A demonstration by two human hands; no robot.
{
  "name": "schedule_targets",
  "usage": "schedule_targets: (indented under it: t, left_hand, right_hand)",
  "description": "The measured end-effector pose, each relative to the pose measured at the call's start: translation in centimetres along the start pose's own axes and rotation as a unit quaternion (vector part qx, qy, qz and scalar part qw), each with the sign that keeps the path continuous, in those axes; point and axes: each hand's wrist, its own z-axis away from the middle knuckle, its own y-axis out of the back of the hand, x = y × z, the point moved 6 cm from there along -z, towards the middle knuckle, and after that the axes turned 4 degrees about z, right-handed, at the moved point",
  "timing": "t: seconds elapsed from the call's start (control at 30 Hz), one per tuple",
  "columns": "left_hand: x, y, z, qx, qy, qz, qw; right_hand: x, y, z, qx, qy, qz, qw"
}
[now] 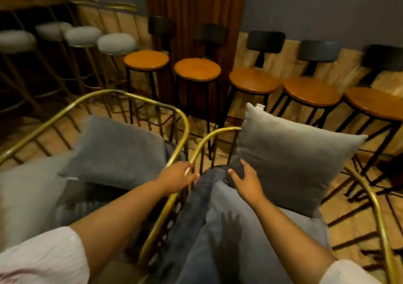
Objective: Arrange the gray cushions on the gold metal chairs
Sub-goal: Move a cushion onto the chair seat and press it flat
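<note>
Both hands open: left hand (177, 177) rests on gold chair rail (174, 196), right hand (246, 180) touches gray cushion (290, 159).

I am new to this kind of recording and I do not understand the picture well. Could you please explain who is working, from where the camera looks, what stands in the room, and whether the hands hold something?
There is no machine here. A person works with two bare hands, and the single picture comes from a camera worn on the head, looking forward and down.

In front are two gold metal chairs: the left chair and the right chair. A dark gray cushion lies in the left chair. A lighter gray cushion stands propped in the right chair.

The left hand is open and rests near the gold rim between the chairs, holding nothing that I can see. The right hand is open too, its fingers touching the lower corner of the lighter cushion.

Along the wall stand wooden stools and gray padded stools.
</note>
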Motion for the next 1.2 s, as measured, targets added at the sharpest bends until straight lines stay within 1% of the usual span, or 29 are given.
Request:
schedule_targets:
  t: [0.1, 0.23, 0.3, 0.37, 0.43, 0.5, 0.7, 0.77, 0.87, 0.97, 1.07, 1.17, 1.2]
  left_hand:
    - [-6.5, 5.1, 3.5, 0.017, 0.028, 0.031, 0.999]
    - [-16.1, 11.3, 7.0, 0.05, 0.061, 0.06, 0.995]
    - [-20.0, 13.7, 8.4, 0.066, 0.083, 0.072, 0.992]
    - [-23.5, 15.9, 9.5, 0.074, 0.111, 0.082, 0.988]
    - [-26.3, 17.5, 9.6, 0.076, 0.126, 0.11, 0.983]
    - [-28.6, 18.9, 9.0, 0.083, 0.137, 0.143, 0.977]
    - [-31.4, 21.6, 2.9, 0.112, 0.162, 0.192, 0.961]
    - [-32.1, 22.2, -0.2, 0.116, 0.172, 0.202, 0.957]
    - [-33.6, 23.5, -6.1, 0.132, 0.189, 0.219, 0.948]
    - [-36.2, 24.0, -11.6, 0.168, 0.241, 0.206, 0.934]
    - [-40.0, 22.6, -16.9, 0.168, 0.316, 0.223, 0.907]
    - [-43.4, 20.3, -20.3, 0.155, 0.397, 0.281, 0.86]
    - [-44.2, 19.5, -21.1, 0.147, 0.413, 0.292, 0.85]
  right_hand:
    - [-6.2, -5.6, 1.2, -0.019, 0.032, -0.002, 0.999]
    - [-13.7, -13.7, 3.4, -0.044, 0.054, -0.049, 0.996]
    - [-15.8, -17.5, 4.3, -0.057, 0.041, -0.071, 0.995]
    - [-17.3, -20.8, 4.9, -0.07, 0.007, -0.093, 0.993]
    - [-18.5, -23.2, 5.2, -0.093, -0.036, -0.114, 0.988]
    - [-19.7, -25.0, 4.6, -0.109, -0.06, -0.124, 0.984]
    - [-21.7, -27.7, -1.6, -0.11, -0.085, -0.093, 0.986]
    - [-22.1, -28.3, -4.3, -0.104, -0.098, -0.1, 0.985]
    - [-22.2, -30.1, -9.4, -0.117, -0.129, -0.12, 0.977]
    - [-21.4, -32.4, -14.9, -0.128, -0.15, -0.122, 0.973]
    - [-20.0, -35.1, -19.9, -0.15, -0.194, -0.097, 0.965]
    - [-18.3, -37.8, -23.2, -0.195, -0.238, -0.09, 0.947]
    - [-17.8, -38.6, -23.9, -0.212, -0.246, -0.075, 0.943]
